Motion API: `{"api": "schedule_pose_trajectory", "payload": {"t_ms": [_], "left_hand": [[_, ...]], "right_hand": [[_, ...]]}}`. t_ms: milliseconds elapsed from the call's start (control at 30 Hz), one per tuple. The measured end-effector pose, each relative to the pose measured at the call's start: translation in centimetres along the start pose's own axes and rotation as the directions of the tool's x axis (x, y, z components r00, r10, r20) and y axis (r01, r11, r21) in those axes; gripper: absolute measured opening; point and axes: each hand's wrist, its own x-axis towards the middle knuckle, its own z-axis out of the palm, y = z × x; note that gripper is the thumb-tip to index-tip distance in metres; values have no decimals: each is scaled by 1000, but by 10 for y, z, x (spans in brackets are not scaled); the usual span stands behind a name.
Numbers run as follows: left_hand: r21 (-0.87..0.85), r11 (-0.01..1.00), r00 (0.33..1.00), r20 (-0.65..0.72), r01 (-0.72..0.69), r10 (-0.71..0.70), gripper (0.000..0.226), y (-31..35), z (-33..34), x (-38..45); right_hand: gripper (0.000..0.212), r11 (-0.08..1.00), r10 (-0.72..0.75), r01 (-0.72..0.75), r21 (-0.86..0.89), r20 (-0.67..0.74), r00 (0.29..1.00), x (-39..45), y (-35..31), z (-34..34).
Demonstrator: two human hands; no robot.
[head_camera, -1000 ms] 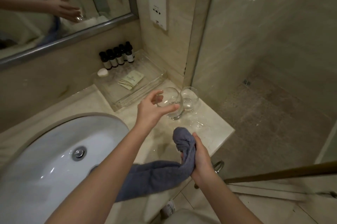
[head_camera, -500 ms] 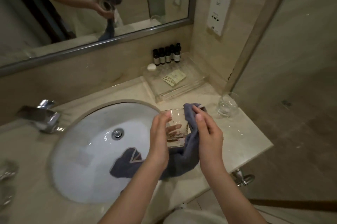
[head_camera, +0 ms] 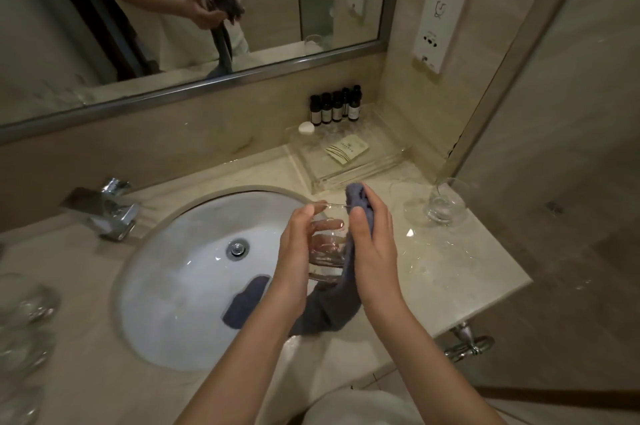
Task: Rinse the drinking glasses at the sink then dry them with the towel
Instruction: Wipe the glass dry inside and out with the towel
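tap (head_camera: 104,213) left of the sink (head_camera: 180,272), tray (head_camera: 349,161) behind right, a glass (head_camera: 445,204) on the counter's (head_camera: 450,272) right end.

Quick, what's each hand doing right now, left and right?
Left hand: holding the clear drinking glass over the sink.
Right hand: gripping the grey-blue cloth towel against the glass rim.

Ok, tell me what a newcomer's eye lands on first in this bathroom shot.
First, the two hands at centre over the sink: the left hand holds a clear glass while the right hand presses a grey towel to its rim. Next, a second glass standing at the counter's right end, and the dark bottles lined up under the mirror.
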Motion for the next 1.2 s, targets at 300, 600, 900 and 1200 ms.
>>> {"api": "schedule_pose_trajectory", "payload": {"t_ms": [300,600,900,1200], "left_hand": [[228,938,936,-177,-260,303,53,16,-12,-32],[-20,1000,1000,-15,-2,2,59,46,-55,-47],[180,971,869,-442,-160,225,44,60,-114,-70],[-17,990,978,-157,-143,139,46,71,-174,-105]], "right_hand": [[37,964,-242,234,-129,-54,969,-19,-6,30],[47,957,51,-56,284,26,998,-29,-27,55],[25,993,-93,86,86,73,993,-69,-47,112],[22,971,22,-55,234,141,990,-91,-59,159]]}}
